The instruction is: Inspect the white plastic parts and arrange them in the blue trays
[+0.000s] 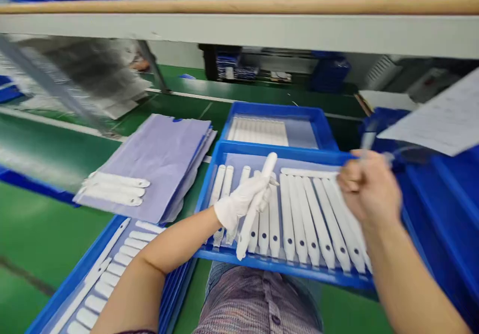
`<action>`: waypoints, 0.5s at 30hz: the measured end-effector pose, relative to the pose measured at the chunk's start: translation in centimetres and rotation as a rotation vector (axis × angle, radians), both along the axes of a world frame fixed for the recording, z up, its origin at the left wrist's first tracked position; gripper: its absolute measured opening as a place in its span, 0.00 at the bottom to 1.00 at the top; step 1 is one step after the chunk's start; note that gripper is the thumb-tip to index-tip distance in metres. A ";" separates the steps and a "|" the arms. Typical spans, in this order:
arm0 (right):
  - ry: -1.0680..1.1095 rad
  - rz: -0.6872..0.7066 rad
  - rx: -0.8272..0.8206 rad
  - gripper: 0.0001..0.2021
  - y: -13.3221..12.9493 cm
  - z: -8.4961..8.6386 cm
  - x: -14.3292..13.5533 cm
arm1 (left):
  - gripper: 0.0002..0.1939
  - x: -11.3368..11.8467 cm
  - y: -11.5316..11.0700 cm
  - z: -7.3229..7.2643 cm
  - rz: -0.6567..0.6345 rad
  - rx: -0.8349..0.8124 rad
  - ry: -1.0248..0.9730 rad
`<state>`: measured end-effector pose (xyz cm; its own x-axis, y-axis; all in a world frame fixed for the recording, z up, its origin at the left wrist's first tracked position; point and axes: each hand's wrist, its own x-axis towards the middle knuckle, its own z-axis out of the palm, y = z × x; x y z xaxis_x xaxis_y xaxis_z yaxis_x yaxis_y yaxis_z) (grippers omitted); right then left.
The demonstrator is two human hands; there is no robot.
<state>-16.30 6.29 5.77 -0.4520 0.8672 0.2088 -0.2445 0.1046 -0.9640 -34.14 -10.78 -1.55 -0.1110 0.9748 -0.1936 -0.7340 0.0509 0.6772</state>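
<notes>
My left hand (pixel 247 199), in a white glove, is wrapped round a long white strip-shaped part (pixel 245 234) held slanting over a blue tray (pixel 292 269). Rows of similar white parts (pixel 297 214), many with a dark hole near the lower end, lie in that tray. Above its right side is my right hand (pixel 368 184), bare and blurred, with curled fingers round a thin, pale, pen-like object (pixel 368 139) pointing up. The object's details are smeared by motion.
Several white parts (pixel 116 188) lie on purple-grey sheets (pixel 160 149) at the left. Another blue tray (pixel 325 124) is behind, and stacked trays (pixel 101 244) stand lower left. A shelf beam (pixel 239 29) crosses above. Paper (pixel 441 114) juts in at right.
</notes>
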 end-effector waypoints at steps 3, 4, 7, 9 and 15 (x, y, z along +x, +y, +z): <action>0.016 0.239 -0.278 0.17 -3.3 -2.4 -0.5 | 0.22 0.5 -0.2 0.0 -0.015 0.003 0.019; 0.006 0.310 -0.341 0.18 -4.2 -2.9 -1.1 | 0.21 0.7 -0.3 0.0 -0.005 0.002 0.038; -0.025 0.400 -0.420 0.20 -6.0 -4.2 -2.5 | 0.20 1.1 -0.6 0.1 0.039 -0.023 0.067; -0.035 0.440 -0.447 0.20 -6.5 -4.7 -2.9 | 0.20 1.3 -0.8 0.2 0.051 -0.042 0.058; -0.036 0.511 -0.446 0.20 -7.2 -6.4 -2.7 | 0.22 1.5 -0.6 0.0 0.035 -0.087 0.012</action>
